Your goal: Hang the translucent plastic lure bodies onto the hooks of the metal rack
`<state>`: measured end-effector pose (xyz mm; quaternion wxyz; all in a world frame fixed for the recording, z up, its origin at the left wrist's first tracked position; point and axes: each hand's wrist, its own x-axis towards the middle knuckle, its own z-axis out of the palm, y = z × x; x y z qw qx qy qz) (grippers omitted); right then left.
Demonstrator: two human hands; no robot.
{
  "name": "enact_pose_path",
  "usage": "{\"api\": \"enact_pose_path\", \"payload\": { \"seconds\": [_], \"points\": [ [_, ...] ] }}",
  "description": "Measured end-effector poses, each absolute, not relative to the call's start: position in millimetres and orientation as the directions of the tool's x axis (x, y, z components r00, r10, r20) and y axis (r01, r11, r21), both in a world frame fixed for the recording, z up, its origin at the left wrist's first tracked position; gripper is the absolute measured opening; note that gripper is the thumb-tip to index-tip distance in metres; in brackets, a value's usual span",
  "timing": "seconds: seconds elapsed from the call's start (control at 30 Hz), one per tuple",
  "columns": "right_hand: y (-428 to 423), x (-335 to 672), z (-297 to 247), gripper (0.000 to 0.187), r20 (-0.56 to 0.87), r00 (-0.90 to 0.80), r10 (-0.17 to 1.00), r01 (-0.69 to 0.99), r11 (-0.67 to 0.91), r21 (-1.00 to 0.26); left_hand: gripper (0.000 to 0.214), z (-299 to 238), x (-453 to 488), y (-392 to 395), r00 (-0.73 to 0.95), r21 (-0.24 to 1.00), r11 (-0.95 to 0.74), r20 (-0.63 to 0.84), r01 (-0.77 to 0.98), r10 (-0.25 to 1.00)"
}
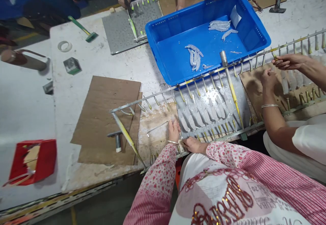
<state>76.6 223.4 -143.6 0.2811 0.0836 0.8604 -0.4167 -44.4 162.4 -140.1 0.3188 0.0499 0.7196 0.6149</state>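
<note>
Blue crate (pixel 257 31) behind pin rack (pixel 203 82)

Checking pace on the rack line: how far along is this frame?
Done: clear fish-shaped pieces lie in a row across the rack's middle. In hand: the left hand and right hand work at the rack's near rail. Left: the pegs toward the left end look bare, and more pieces sit in the blue bin.
</note>
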Motion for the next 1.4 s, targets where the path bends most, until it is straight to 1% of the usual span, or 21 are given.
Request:
{"api": "enact_pose_path", "payload": {
  "seconds": [0.1, 0.3, 0.5, 0.67, 0.87, 1.27, 1.4],
  "points": [
    [223.3, 76.1, -144.2, 0.021, -0.553, -0.827, -0.101, 0.37, 0.643, -0.67, 0.044, -139.0, -42.6, 161.2, -0.797, 0.922, 0.205, -0.386, -0.328, 0.465],
    [222.3, 74.5, -145.4, 0.019, -0.548, -0.827, -0.127, 0.342, 0.661, -0.669, 0.045, -136.7, -40.5, 163.0, -0.8, 0.919, 0.207, -0.395, -0.336, 0.452],
    [223.5, 74.7, -146.2, 0.02, -0.538, -0.83, -0.148, 0.323, 0.659, -0.679, 0.042, -137.0, -41.9, 163.1, -0.799, 0.915, 0.205, -0.404, -0.348, 0.445],
    [224.7, 74.6, -144.2, 0.022, -0.539, -0.83, -0.143, 0.329, 0.654, -0.681, 0.039, -134.9, -42.6, 162.2, -0.794, 0.917, 0.194, -0.4, -0.35, 0.457],
    [226.0, 73.9, -140.4, 0.022, -0.546, -0.825, -0.149, 0.328, 0.661, -0.675, 0.041, -134.2, -40.4, 162.5, -0.799, 0.918, 0.217, -0.395, -0.331, 0.453],
    [226.6, 73.3, -142.6, 0.021, -0.518, -0.83, -0.206, 0.274, 0.658, -0.701, 0.044, -135.2, -42.2, 164.1, -0.809, 0.925, 0.178, -0.381, -0.337, 0.448],
    [226.8, 74.5, -143.7, 0.021, -0.523, -0.833, -0.18, 0.293, 0.658, -0.693, 0.042, -135.2, -43.7, 162.4, -0.812, 0.922, 0.216, -0.386, -0.322, 0.437]
  ]
}}
